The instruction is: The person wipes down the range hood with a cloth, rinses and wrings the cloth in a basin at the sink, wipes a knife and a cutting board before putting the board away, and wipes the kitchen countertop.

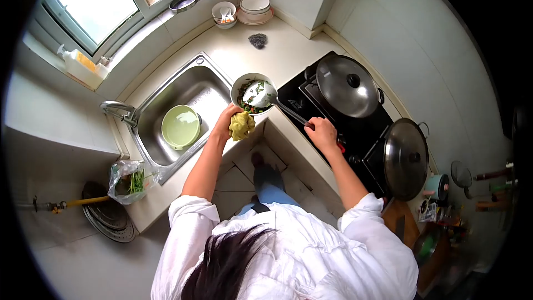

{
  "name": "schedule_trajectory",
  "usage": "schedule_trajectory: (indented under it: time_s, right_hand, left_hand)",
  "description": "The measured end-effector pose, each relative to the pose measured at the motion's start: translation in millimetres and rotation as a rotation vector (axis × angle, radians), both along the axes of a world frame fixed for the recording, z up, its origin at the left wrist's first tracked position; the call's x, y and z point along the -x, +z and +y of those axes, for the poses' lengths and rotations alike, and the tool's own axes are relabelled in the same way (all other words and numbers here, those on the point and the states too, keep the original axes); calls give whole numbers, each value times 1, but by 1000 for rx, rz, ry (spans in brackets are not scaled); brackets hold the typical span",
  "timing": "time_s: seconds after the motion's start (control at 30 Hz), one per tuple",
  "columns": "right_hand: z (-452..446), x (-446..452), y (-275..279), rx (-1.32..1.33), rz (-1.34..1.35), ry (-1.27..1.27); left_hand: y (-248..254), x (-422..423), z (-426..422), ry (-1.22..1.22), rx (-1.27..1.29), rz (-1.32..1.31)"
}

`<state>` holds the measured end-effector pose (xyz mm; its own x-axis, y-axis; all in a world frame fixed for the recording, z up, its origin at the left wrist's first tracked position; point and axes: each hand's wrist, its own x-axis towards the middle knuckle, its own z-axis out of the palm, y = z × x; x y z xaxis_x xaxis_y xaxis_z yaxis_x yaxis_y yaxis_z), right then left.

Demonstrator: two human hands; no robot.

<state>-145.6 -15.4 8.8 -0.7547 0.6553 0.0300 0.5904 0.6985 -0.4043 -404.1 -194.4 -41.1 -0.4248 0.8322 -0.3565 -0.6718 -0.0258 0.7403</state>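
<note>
From my camera, the hands are apart. The left hand (pixel 226 121) grips a bunched yellow-green cloth (pixel 242 126) at the near edge of a white bowl (pixel 235 86) holding chopped greens. The right hand (pixel 321 132) is closed around the handle of a metal ladle (pixel 270 99), its head in the bowl. The bowl sits on the bench (pixel 221 53) between the steel sink (pixel 206 84) and the black gas stove (pixel 335 128).
</note>
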Motion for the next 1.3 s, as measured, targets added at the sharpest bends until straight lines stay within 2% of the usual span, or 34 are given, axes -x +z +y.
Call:
schedule_trajectory:
  time_s: [0.03,0.1,0.2,0.3,0.47,0.57,0.83,1.07,1.13,1.23,1.27,1.3]
  right_hand:
    - [2,20,-8,22,-4,-44]
    - [10,59,-30,-15,28,-66]
    - [25,110,-51,21,32,-90]
    - [49,155,-73,19,84,-92]
    - [82,210,-103,-11,115,-116]
    - [96,228,-115,-38,132,-125]
    - [97,210,-130,-22,126,-157]
    - [97,192,-132,-61,154,-116]
    - [93,191,-126,0,98,-119]
    - [73,185,-114,-44,200,-115]
    - [63,182,-111,-64,273,-84]
    - [48,177,-100,-23,349,-70]
  left_hand:
    - [0,16,4,-32,60,-38]
    - [-40,57,19,0,48,-17]
    - [-52,100,41,88,113,-48]
    - [-71,138,69,84,43,-60]
    - [-114,193,104,125,70,-111]
    - [-91,204,122,114,75,-132]
    - [-97,208,151,-30,90,-132]
    - [-101,197,156,-82,45,-148]
    - [-91,192,149,-73,44,-125]
    - [-84,185,125,14,203,-194]
    - [-79,181,111,-77,156,-331]
    - [-74,171,101,-53,169,-311]
